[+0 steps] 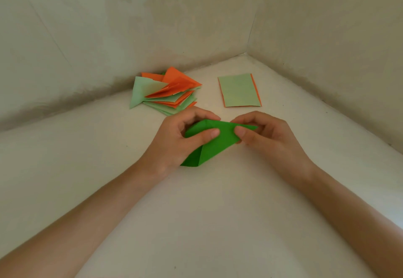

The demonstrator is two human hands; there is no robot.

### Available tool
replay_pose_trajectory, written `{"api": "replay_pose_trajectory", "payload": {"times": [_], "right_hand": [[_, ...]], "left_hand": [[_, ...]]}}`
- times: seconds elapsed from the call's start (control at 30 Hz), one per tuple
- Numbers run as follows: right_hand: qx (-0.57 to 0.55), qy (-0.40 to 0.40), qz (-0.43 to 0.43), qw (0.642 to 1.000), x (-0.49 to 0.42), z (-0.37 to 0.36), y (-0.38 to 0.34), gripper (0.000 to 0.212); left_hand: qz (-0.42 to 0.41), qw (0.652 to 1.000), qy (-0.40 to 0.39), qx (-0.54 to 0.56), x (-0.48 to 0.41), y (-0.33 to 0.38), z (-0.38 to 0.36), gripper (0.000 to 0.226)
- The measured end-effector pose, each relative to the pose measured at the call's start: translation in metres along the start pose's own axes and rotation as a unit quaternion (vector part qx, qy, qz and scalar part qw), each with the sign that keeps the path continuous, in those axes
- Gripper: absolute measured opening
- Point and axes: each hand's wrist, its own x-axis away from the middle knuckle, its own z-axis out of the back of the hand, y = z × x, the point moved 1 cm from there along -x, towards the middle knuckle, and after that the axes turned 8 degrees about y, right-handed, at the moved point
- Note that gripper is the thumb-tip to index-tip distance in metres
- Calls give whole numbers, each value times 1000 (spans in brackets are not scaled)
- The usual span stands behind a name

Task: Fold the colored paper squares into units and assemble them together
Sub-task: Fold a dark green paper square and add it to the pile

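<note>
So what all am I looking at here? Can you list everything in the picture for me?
green paper piece: one, dark green, partly folded, at the centre between both hands
pile of folded units: one loose pile, too overlapped to count, pale green and orange, back left near the wall
flat stack of sheets: one stack, pale green on top with orange edges showing beneath, lying flat to the right of the pile
surface: one, off-white, under everything
walls: two, beige, meeting in a corner behind the papers
left hand: one, bare, grips the green paper piece's left part, thumb on top
right hand: one, bare, pinches its right end
</note>
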Motion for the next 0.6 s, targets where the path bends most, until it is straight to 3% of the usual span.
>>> {"api": "replay_pose_trajectory", "payload": {"times": [0.37, 0.43, 0.6], "right_hand": [[55, 7, -10, 998, 2, -4, -3, 7], [145, 11, 17, 989, 3, -2, 0, 13], [360, 6, 99, 928, 0, -2, 7, 18]], "left_hand": [[-43, 997, 2, -69, 2, 0, 0, 20], [-58, 990, -13, -125, 2, 0, 1, 18], [-73, 963, -64, -253, 3, -5, 0, 16]]}}
